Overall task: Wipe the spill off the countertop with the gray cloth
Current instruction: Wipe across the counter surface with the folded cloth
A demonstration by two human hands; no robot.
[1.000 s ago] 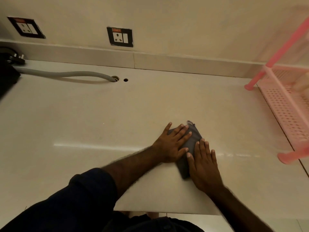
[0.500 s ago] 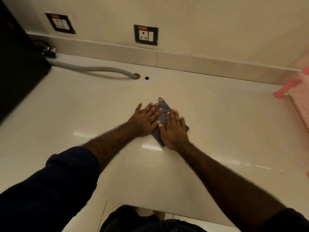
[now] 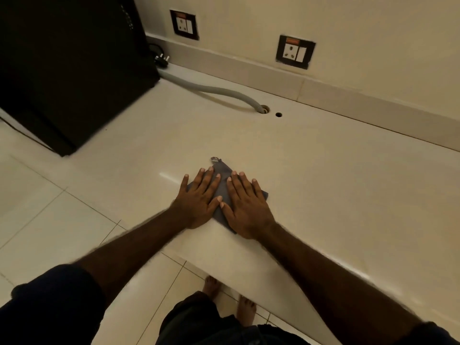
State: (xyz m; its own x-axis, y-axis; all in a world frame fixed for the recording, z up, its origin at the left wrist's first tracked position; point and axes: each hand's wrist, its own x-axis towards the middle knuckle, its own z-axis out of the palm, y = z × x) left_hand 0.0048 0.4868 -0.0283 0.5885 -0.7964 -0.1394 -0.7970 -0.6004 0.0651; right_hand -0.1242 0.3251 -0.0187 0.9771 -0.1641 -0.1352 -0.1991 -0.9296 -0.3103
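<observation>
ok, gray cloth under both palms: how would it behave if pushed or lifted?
Probably floppy: the gray cloth lies thin and flat under the left hand and right hand. Likely slides easily on the glossy countertop. Looks light; lifted by its corner loop, it would likely drape.

Pale, glossy countertop [image 3: 336, 183], w/ a low backsplash along its far edge. Gray cloth [image 3: 222, 180] lies flat near the front edge, small loop at its far corner, left hand [image 3: 199, 200] and right hand [image 3: 245, 207] spread palm-down on it. Gray hose [image 3: 211, 92] runs across the far left into a hole; smaller hole just beside. Black appliance [image 3: 69, 66] stands at the counter's left end.
</observation>
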